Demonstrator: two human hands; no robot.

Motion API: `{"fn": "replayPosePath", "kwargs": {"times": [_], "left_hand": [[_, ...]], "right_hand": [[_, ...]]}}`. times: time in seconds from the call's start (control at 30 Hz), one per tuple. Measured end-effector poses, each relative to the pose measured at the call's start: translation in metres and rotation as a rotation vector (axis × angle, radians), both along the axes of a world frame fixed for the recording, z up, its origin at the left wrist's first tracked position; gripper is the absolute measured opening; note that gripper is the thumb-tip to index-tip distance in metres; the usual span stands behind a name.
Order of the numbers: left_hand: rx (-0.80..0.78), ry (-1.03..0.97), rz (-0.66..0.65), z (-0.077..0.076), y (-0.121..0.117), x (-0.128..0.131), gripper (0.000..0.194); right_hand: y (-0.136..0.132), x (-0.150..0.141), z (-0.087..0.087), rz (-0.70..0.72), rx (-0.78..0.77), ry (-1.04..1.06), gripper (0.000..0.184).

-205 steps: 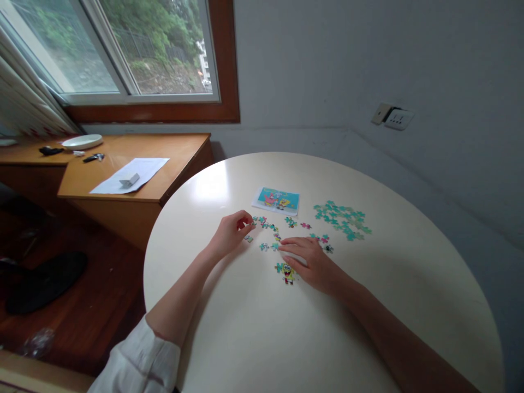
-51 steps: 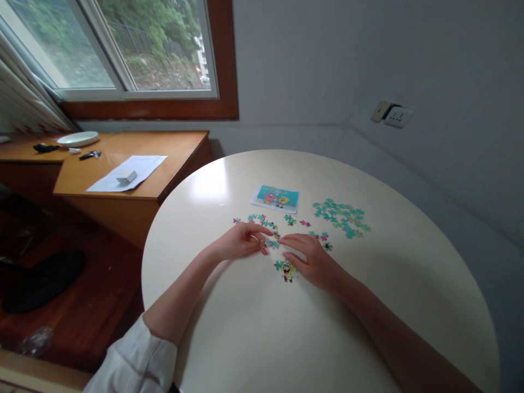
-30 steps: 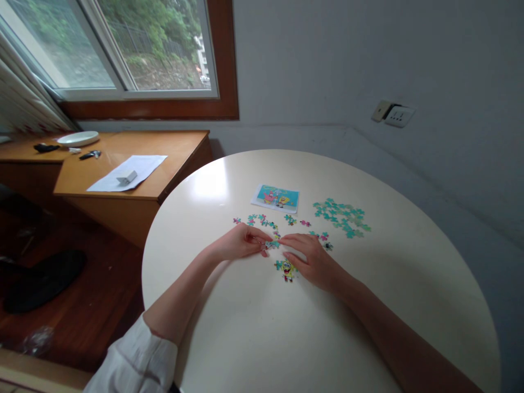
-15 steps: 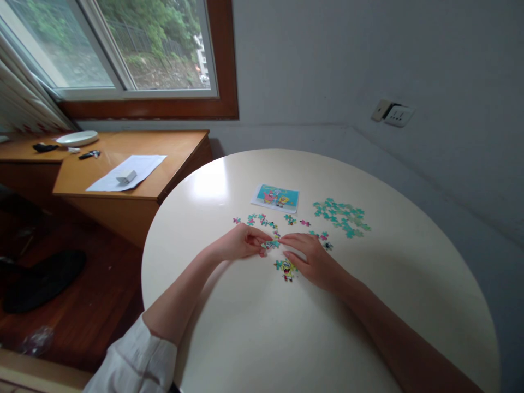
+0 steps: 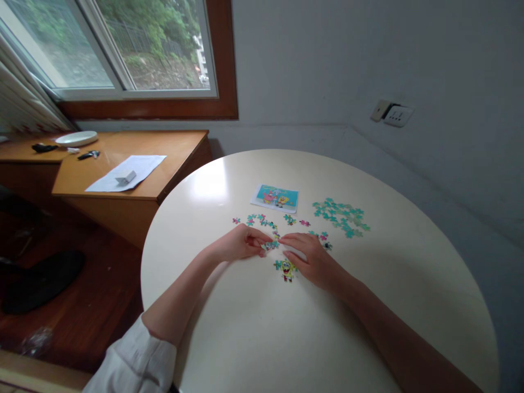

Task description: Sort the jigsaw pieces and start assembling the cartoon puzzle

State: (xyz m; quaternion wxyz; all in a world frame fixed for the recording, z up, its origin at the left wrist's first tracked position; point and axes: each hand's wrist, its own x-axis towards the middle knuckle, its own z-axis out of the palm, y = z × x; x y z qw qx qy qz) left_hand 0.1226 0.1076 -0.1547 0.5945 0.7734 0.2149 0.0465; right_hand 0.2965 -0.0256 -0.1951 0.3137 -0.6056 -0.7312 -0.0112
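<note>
My left hand (image 5: 244,241) is closed, thumb and fingers pinching the left edge of a few joined jigsaw puzzle pieces (image 5: 271,245). From the other side my right hand (image 5: 307,255) reaches in with fingers stretched out and thumb apart. Its fingertips are close to the right edge of those pieces; whether they touch is hard to tell. Just below, a joined section with a yellow cartoon figure (image 5: 287,269) lies flat, its right side partly covered by my right thumb. Loose pieces (image 5: 250,219) are scattered beyond my left hand, and others (image 5: 324,236) lie beyond my right.
A picture card (image 5: 277,197) lies on the round white table (image 5: 254,338), beyond my hands. A spread of turquoise pieces (image 5: 343,216) is at the right. At the left stands a wooden desk (image 5: 180,147) with a paper sheet (image 5: 141,165) and a white plate (image 5: 76,138).
</note>
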Motion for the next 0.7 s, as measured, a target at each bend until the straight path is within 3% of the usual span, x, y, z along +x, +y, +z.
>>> {"fn": "replayPosePath", "kwargs": {"times": [0.4, 0.7], "left_hand": [[-0.026, -0.047, -0.013, 0.0036, -0.0026, 0.0002, 0.02], [0.039, -0.065, -0.056, -0.0005, 0.0006, -0.0013, 0.025]], "right_hand": [[0.0, 0.0, -0.0001, 0.004, -0.003, 0.0, 0.023], [0.0, -0.0003, -0.0003, -0.002, -0.01, -0.004, 0.022]]}}
